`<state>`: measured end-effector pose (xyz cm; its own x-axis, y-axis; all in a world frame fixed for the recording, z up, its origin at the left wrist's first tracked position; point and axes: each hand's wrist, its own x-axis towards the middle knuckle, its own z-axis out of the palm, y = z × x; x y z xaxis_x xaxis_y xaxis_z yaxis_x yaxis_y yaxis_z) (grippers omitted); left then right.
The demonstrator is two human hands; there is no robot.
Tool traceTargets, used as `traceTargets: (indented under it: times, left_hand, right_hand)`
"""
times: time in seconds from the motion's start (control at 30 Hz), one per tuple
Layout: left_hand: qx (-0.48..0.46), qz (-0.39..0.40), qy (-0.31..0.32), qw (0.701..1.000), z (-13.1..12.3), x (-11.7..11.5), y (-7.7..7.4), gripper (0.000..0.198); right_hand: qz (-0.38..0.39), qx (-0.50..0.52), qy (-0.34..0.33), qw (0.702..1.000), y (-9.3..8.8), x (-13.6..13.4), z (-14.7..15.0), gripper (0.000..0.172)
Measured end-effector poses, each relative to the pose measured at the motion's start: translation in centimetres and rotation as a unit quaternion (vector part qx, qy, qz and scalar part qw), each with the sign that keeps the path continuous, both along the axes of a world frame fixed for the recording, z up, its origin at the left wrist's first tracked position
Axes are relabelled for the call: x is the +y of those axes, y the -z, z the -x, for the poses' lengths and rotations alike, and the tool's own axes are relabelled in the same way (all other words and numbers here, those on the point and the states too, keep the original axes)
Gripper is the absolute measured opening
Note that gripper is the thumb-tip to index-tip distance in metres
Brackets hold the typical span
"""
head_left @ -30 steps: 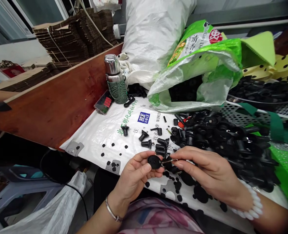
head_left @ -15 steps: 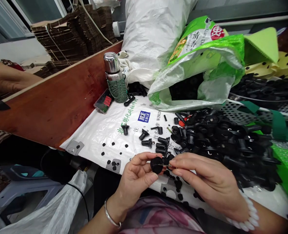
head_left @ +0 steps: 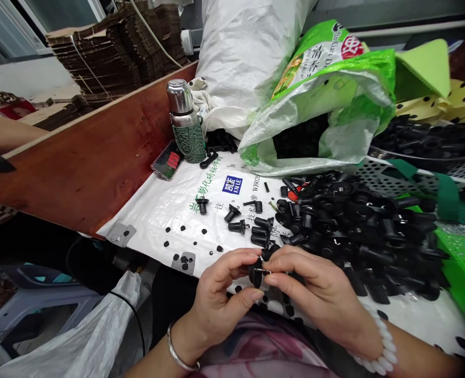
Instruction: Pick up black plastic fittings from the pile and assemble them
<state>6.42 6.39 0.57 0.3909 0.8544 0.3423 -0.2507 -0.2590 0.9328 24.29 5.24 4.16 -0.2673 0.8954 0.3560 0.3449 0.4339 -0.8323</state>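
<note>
In the head view, the thin silvery metal piece (head_left: 262,271) could have slipped into the heap of glossy black plastic parts (head_left: 354,226), its pinch looking slight. The left hand (head_left: 220,291) was curled, thumb and fingers around the round black plastic disc (head_left: 255,274) above the white printed sheet (head_left: 141,210); the right hand (head_left: 314,281) pinched the metal piece against the disc (the exact contact was unclear).

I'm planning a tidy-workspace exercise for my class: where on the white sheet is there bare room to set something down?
The widest bare patch of the white sheet lies between the phone, the wooden board and the black spots. Crowded: the sheet's right side, where black parts heap up beyond the right hand.
</note>
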Motion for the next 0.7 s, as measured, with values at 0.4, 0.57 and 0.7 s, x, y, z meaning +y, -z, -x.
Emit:
traceTargets:
  times: [0.4, 0.57, 0.7]
  left_hand:
    - [0.057, -0.100, -0.056, 0.992, 0.0, -0.7, 1.6, 0.042]
    - [0.089, -0.176, -0.065, 0.978, -0.1, -0.5, 1.0, 0.046]
    - [0.115, -0.195, -0.049, 0.973, 0.1, -0.5, 0.7, 0.049]
  right_hand:
    - [0.147, 0.062, 0.019, 0.987, 1.3, -0.2, 1.1, 0.016]
    - [0.201, 0.098, 0.024, 0.974, 1.0, 0.0, 0.7, 0.015]
    - [0.167, 0.101, 0.030, 0.980, 1.5, -0.1, 0.5, 0.012]
